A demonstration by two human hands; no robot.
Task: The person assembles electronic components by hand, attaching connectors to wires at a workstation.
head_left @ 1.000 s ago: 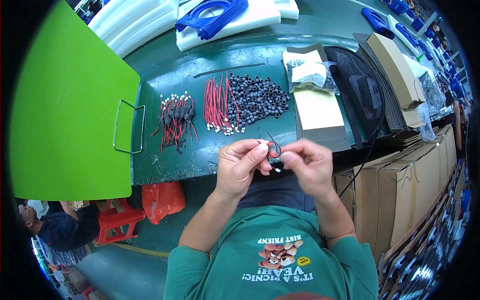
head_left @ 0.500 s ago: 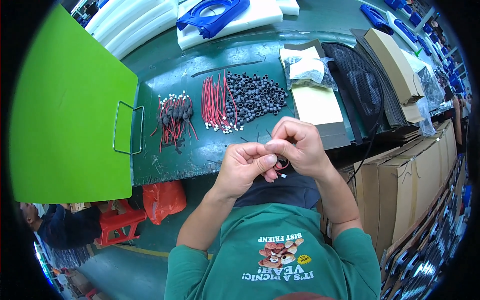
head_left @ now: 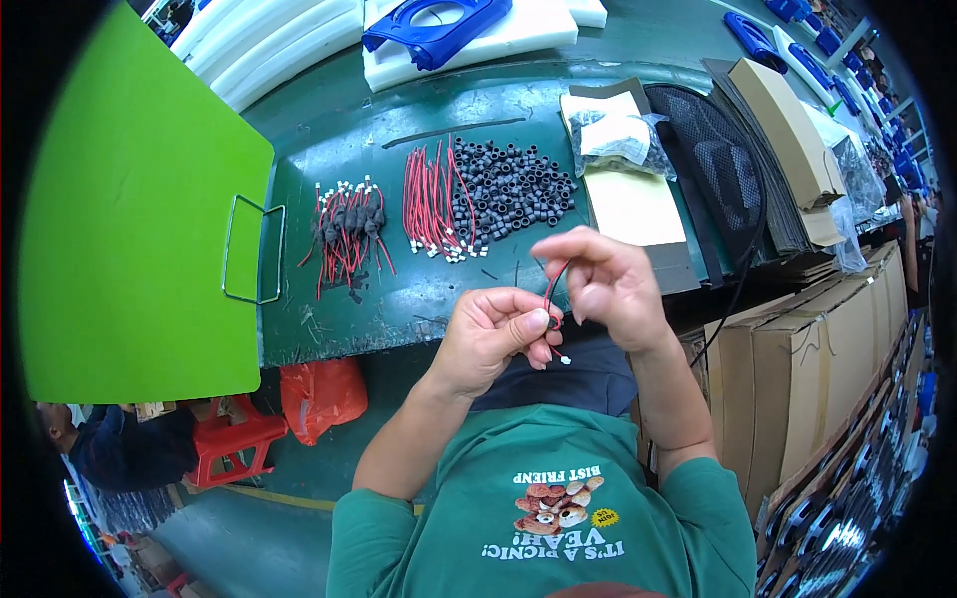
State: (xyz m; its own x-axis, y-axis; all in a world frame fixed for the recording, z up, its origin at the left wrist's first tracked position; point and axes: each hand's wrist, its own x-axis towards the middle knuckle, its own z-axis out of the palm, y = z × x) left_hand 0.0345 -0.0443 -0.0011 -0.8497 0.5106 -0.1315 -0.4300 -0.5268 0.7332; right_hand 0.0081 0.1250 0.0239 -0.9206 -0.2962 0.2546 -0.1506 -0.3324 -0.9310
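My left hand (head_left: 488, 337) pinches a red and black wire (head_left: 551, 289) between thumb and fingers above the table's near edge. A small dark ring-like piece sits on the wire by the thumb tip, and a white connector (head_left: 565, 360) dangles below. The wire's upper part rises to just under the fingers of my right hand (head_left: 610, 289), whose index finger and thumb are spread apart. Beyond my hands lie a row of red wires (head_left: 429, 199) with white connectors, a pile of black ring-shaped parts (head_left: 513, 184), and a bunch of wires with dark lumps (head_left: 349, 224).
A green board (head_left: 150, 219) with a metal handle stands at the left. Cardboard with a bag of parts (head_left: 618, 145) and a black mesh case (head_left: 708, 149) lie to the right. Large cartons (head_left: 817, 369) stand beside my right arm; a red stool (head_left: 234, 444) is lower left.
My right hand's fingers have parted from their pinch beside the left hand and drawn slightly right. More of the wire now shows above my left thumb. My left hand has hardly moved.
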